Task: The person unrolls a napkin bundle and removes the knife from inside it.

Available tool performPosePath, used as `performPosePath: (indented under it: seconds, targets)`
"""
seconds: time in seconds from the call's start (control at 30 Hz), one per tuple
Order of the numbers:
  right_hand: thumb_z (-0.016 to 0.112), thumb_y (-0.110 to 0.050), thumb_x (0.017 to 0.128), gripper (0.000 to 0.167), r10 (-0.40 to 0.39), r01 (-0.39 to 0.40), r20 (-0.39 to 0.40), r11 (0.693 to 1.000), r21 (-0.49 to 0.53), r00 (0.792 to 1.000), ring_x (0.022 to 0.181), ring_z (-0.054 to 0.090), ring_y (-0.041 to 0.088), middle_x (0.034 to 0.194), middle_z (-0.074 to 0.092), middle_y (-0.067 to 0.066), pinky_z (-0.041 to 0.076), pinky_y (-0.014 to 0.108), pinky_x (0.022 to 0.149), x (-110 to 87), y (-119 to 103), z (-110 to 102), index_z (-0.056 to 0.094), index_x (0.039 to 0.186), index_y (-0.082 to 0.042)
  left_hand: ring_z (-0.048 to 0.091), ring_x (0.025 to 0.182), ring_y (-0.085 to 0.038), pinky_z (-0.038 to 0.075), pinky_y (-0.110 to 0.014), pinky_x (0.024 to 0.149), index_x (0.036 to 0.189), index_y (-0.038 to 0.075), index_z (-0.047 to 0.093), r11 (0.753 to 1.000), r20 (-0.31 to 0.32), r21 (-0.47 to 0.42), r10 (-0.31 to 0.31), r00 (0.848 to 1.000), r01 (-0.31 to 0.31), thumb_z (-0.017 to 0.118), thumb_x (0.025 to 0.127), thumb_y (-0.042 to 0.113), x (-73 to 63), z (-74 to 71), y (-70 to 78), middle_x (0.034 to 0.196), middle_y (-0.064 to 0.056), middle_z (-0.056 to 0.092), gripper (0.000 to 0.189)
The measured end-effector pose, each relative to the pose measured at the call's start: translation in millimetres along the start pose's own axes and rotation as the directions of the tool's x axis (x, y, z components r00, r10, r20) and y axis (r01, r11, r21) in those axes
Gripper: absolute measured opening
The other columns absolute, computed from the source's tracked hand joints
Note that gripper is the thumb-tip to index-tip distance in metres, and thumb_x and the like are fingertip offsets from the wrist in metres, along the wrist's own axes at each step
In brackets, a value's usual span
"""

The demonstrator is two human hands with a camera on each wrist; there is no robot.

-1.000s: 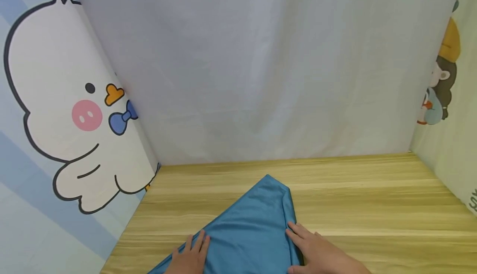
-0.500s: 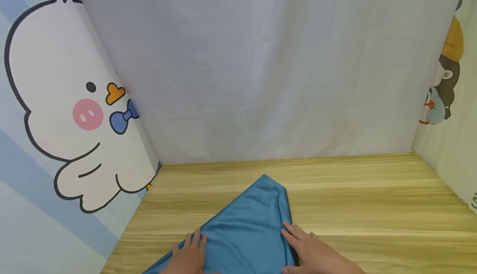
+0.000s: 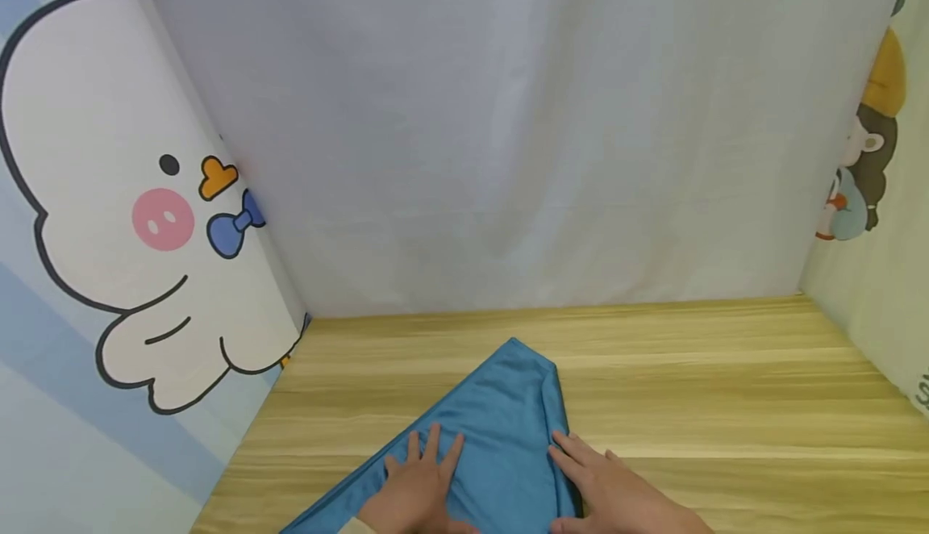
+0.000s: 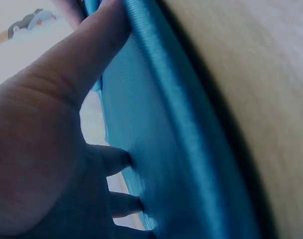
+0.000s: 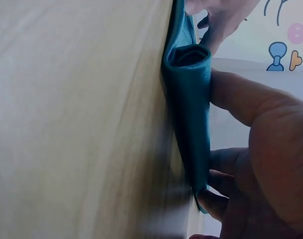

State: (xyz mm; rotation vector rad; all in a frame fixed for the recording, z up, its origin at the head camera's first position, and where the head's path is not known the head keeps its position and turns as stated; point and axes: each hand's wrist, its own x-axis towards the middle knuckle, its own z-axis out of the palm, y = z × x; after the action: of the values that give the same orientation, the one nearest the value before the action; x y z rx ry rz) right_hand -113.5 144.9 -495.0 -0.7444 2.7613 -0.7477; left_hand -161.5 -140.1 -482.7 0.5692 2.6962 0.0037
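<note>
The cloth (image 3: 501, 413) lies on the tabletop (image 3: 726, 389). The left hand (image 3: 417, 487) rests on the cloth's left part, the right hand (image 3: 613, 487) on its right edge. Behind the cloth is a curtain (image 3: 508, 131); to its left, a bird print (image 3: 102, 139); to its right, a figure print (image 3: 864, 155).

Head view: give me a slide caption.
Left hand and right hand touch a folded blue cloth on a wood-grain table.

The left grip (image 4: 47, 144), a bare hand, lay against blue cloth (image 4: 129, 114), thumb (image 4: 91, 50) stretched toward the top and 3 fingers (image 4: 124, 204) touching the fabric lower down. A thick rounded edge (image 4: 179, 109) ran diagonally, a dark strip (image 4: 224, 114) separating it from the blurred table (image 4: 271, 99). Small printed figures (image 4: 34, 21) showed at upper left.
</note>
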Motion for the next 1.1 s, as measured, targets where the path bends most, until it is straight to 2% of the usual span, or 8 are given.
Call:
performPosePath:
  seconds: [0.1, 0.3, 0.47, 0.73, 0.93, 1.1]
  targets:
    - [0.066, -0.063, 0.080, 0.097, 0.001, -0.001, -0.002, 1.000, 0.023, 1.000, 0.136, 0.032, 0.041, 0.154, 0.027, 0.018, 0.031, 0.071, 0.095, 0.6, 0, 2, 0.037, 0.146, 0.003, 0.018, 0.138, -0.052, 0.030, -0.077, 0.087, 0.154, 0.021, 0.024, 1.000, 0.024, -0.009, -0.007, 1.000, 0.008, 0.066, 0.060, 0.082, -1.3, -1.2, -2.9, 0.157, -0.020, 0.017, 0.120]
    - [0.065, -0.064, 0.080, 0.098, 0.005, -0.006, 0.007, 0.999, 0.043, 1.000, 0.136, 0.033, 0.042, 0.155, 0.026, 0.018, 0.030, 0.072, 0.095, -0.6, 4, 3, 0.036, 0.146, 0.003, 0.019, 0.138, -0.052, 0.033, -0.077, 0.084, 0.154, 0.022, 0.024, 1.000, -0.016, 0.021, -0.003, 1.000, 0.003, 0.066, 0.056, 0.084, -2.7, 0.6, -1.1, 0.156, -0.019, 0.019, 0.123]
    - [0.064, -0.064, 0.081, 0.098, 0.009, -0.009, 0.016, 0.999, 0.035, 1.000, 0.136, 0.032, 0.042, 0.154, 0.026, 0.020, 0.030, 0.072, 0.094, 0.3, 4, 3, 0.035, 0.146, 0.003, 0.018, 0.139, -0.051, 0.030, -0.077, 0.087, 0.154, 0.023, 0.025, 0.999, -0.004, 0.025, -0.033, 0.999, 0.033, 0.067, 0.055, 0.084, -1.2, 0.1, 0.9, 0.156, -0.018, 0.019, 0.123]
    - [0.062, -0.065, 0.082, 0.092, -0.004, 0.004, -0.007, 1.000, 0.007, 1.000, 0.141, 0.022, 0.040, 0.154, 0.029, 0.017, 0.023, 0.072, 0.099, 8.8, -14, 1, 0.041, 0.145, 0.000, 0.014, 0.140, -0.050, 0.028, -0.075, 0.093, 0.154, 0.025, 0.024, 0.997, 0.034, 0.001, -0.079, 0.996, 0.079, 0.068, 0.055, 0.083, 2.1, -1.5, 0.9, 0.157, -0.017, 0.016, 0.123]
    - [0.057, -0.068, 0.084, 0.092, -0.076, 0.078, 0.026, 0.994, -0.082, 0.997, 0.142, 0.022, 0.035, 0.155, 0.029, 0.013, 0.024, 0.070, 0.101, 23.2, -32, 1, 0.039, 0.147, -0.004, 0.016, 0.139, -0.050, 0.029, -0.074, 0.094, 0.154, 0.023, 0.027, 0.996, 0.026, 0.002, -0.084, 0.996, 0.084, 0.068, 0.053, 0.083, 1.9, -3.0, 2.1, 0.157, -0.018, 0.018, 0.124]
    - [0.059, -0.068, 0.082, 0.094, -0.094, 0.098, 0.034, 0.985, -0.143, 0.995, 0.141, 0.025, 0.035, 0.154, 0.032, 0.013, 0.025, 0.070, 0.100, 24.4, -30, 4, 0.039, 0.147, -0.004, 0.017, 0.139, -0.051, 0.029, -0.074, 0.093, 0.154, 0.023, 0.027, 0.998, 0.017, 0.003, -0.062, 0.998, 0.062, 0.067, 0.056, 0.083, 0.1, -1.2, 2.7, 0.156, -0.018, 0.019, 0.122]
